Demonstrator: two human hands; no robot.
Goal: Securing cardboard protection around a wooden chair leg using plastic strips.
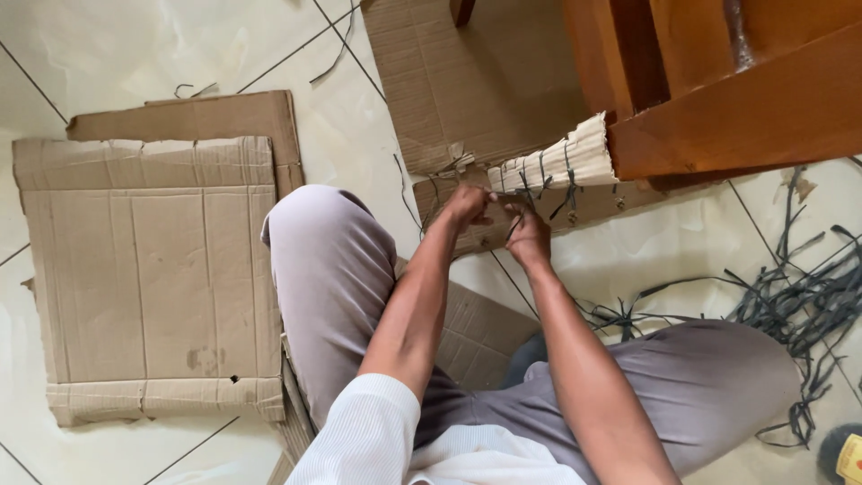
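A bundle of pale thin sticks [566, 162], bound with dark strips, lies on a cardboard sheet [467, 81] against a wooden piece of furniture [736, 99]. My left hand [467, 205] pinches the near end of the bundle. My right hand [528, 232] sits just beside it, fingers closed on a dark binding strip [516, 220] that hangs from the bundle. Both arms reach forward over my knees, which are in grey trousers.
Flattened cardboard sheets [148, 269] lie on the tiled floor at the left. A tangle of dark strips [799, 305] spreads over the floor at the right. More cardboard [485, 332] lies under my legs. A yellow-and-black object [844, 454] sits at the bottom right corner.
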